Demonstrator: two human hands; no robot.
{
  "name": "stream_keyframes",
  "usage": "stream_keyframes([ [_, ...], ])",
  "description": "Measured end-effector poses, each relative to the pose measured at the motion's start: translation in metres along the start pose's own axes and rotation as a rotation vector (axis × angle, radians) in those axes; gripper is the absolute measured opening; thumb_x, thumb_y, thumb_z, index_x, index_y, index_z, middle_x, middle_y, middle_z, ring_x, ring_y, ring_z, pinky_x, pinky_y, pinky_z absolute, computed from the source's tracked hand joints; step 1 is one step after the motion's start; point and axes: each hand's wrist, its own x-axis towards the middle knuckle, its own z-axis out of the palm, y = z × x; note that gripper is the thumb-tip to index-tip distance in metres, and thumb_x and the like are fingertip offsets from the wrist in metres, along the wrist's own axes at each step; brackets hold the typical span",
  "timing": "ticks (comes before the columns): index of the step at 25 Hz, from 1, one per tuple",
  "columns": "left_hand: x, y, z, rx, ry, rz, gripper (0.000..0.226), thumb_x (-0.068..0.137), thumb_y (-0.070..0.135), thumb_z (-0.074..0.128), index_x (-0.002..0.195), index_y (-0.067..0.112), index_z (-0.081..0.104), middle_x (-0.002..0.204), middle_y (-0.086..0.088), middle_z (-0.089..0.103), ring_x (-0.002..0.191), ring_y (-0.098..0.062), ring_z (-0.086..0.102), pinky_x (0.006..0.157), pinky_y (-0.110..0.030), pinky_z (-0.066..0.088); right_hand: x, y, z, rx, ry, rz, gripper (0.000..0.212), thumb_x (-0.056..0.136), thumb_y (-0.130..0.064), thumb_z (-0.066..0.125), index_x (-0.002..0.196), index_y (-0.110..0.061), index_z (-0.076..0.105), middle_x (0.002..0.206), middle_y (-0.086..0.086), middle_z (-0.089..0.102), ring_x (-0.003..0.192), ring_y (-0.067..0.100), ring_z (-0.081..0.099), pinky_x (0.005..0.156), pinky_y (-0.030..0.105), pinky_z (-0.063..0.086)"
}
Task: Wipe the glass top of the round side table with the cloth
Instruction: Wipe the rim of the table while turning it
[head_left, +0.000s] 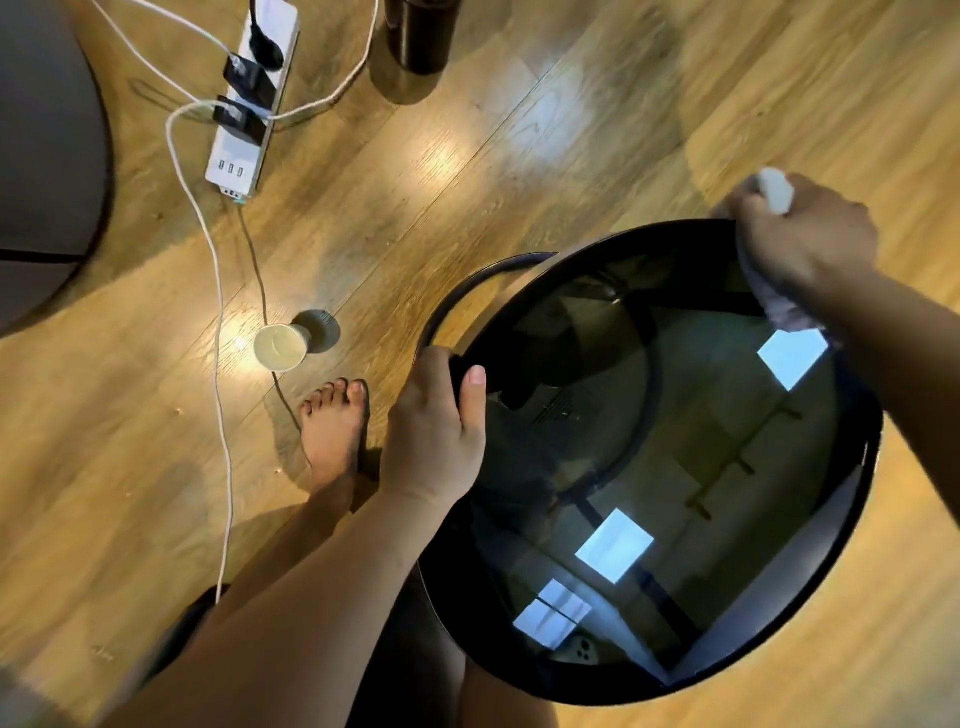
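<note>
The round side table has a black rim and a dark glass top that reflects ceiling lights. My left hand grips the rim at its left edge, thumb on top. My right hand sits at the far right edge of the table, closed around a pale grey cloth that hangs down onto the glass, and a small white object sticks out above the fingers.
A white power strip with black plugs and trailing cables lies on the wooden floor at the upper left. A paper cup stands near my bare foot. A dark cylinder stands at the top, and a grey rounded seat at the far left.
</note>
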Motion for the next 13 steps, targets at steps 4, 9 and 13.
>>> stream_keyframes([
  [4,0.002,0.000,-0.002,-0.003,-0.035,-0.033,0.030,0.100,0.036,0.040,0.115,0.011,0.047,0.095,-0.007,0.058,0.084,-0.024,0.058,0.067,-0.033,0.047,-0.040,-0.104,0.014,-0.049,-0.068,-0.430,0.054,0.085,-0.066,0.037,0.113,-0.028,0.062,0.111,0.014,0.068,0.105,0.037,0.059,0.079,0.037,0.041],
  [9,0.029,0.019,-0.031,0.183,-0.063,-0.124,0.048,0.086,0.033,0.060,0.128,0.022,0.040,0.126,-0.002,0.052,0.116,-0.024,0.050,0.092,-0.040,0.044,-0.090,-0.135,0.029,-0.042,-0.080,-0.913,0.041,0.089,-0.063,0.040,0.093,-0.024,0.051,0.085,0.005,0.067,0.088,0.028,0.060,0.079,0.035,0.030],
  [13,0.072,0.094,-0.014,0.391,-0.117,0.315,0.058,0.084,0.024,0.065,0.136,0.019,0.041,0.138,-0.002,0.046,0.127,-0.023,0.041,0.110,-0.040,0.032,0.006,-0.009,0.024,0.150,0.054,-0.286,0.061,0.088,-0.067,0.031,0.119,-0.021,0.057,0.108,0.014,0.067,0.096,0.036,0.060,0.074,0.037,0.042],
])
